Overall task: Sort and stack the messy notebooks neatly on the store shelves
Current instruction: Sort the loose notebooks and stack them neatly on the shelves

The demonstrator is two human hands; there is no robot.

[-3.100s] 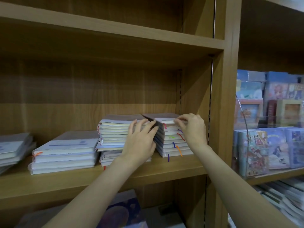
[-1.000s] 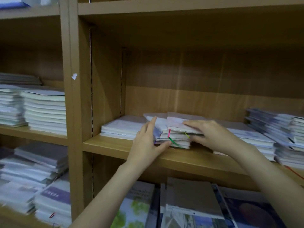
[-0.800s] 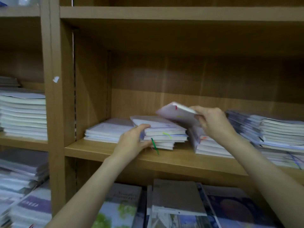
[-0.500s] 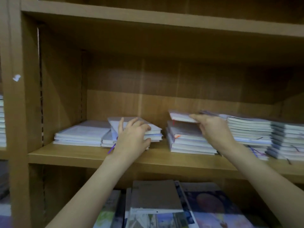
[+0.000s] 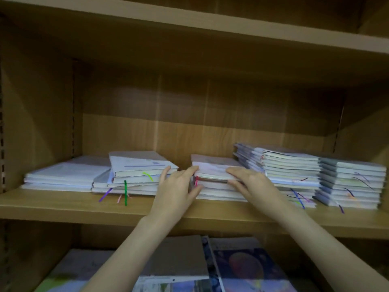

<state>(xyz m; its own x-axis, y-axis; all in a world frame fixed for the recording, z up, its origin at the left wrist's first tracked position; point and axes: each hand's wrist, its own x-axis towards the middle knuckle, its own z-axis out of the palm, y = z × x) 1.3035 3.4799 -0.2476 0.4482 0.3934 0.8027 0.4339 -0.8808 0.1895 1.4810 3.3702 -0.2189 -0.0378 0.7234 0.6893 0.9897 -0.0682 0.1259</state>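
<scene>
On the wooden shelf [image 5: 63, 207] lie several piles of pale notebooks with coloured ribbon markers. Both my hands are at the middle stack [image 5: 212, 191]. My left hand [image 5: 175, 191] presses its straight fingers against that stack's left edge. My right hand [image 5: 251, 183] pinches the top notebook [image 5: 210, 168], fingers on its cover and thumb under its front edge. To the left sits a crooked pile [image 5: 136, 175] with green, purple and pink ribbons hanging out.
A low flat pile [image 5: 63, 175] fills the shelf's far left. A taller stack [image 5: 292, 171] and another [image 5: 353, 182] stand to the right, close to the side wall. Larger books [image 5: 242, 268] lie on the shelf below. Another shelf board [image 5: 189, 22] runs overhead.
My left hand left the crooked pile and moved right to the middle stack's side. My right hand has set the lifted notebook on that stack and still holds it. The view shifted right.
</scene>
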